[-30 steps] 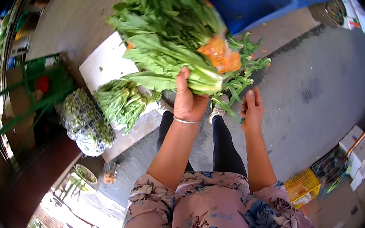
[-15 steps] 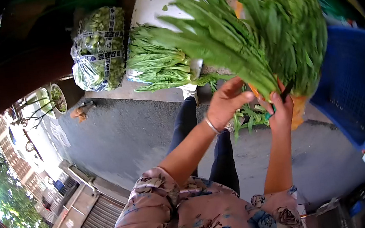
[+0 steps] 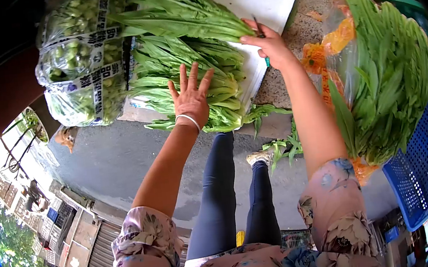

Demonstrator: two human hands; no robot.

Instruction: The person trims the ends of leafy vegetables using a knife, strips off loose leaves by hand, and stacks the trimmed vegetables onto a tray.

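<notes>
Upper left: bag (image 3: 77, 64), just beside the leaf tips. Upper centre-left: bunch (image 3: 185, 20), long axis running from leaf tips at left to base at right, tilted slightly downward toward the base. Directly below it in the frame: pile (image 3: 223, 72), leaves aligned roughly parallel, bases also at right. Whether bunch and pile touch cannot be determined. Centre: left hand (image 3: 191, 104), fingers spread wide, palm down on the pile; the bunch lies above it in the frame, ungripped by this hand. Right of centre: right hand (image 3: 274, 47), the nearer hand, closed narrowly on the base; the bunch extends from it toward the upper left. The same hand retains the knife (image 3: 267, 62). Far right: stack (image 3: 386, 71), well apart.
</notes>
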